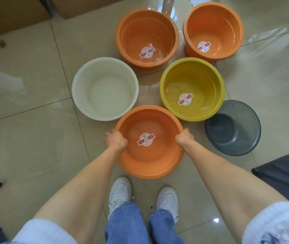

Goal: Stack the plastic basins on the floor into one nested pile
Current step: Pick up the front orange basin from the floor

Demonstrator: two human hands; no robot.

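Orange basin point(150, 161) rim in left hand point(116, 140) and right hand point(184, 138)

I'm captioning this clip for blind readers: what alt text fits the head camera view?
Seen from above, a person's left hand and right hand grip opposite rims of an orange basin near their white shoes. Five more basins sit separately on the tiled floor: white, yellow, grey and two orange.

One head-worn camera looks steeply down at the tiled floor point(34, 95).
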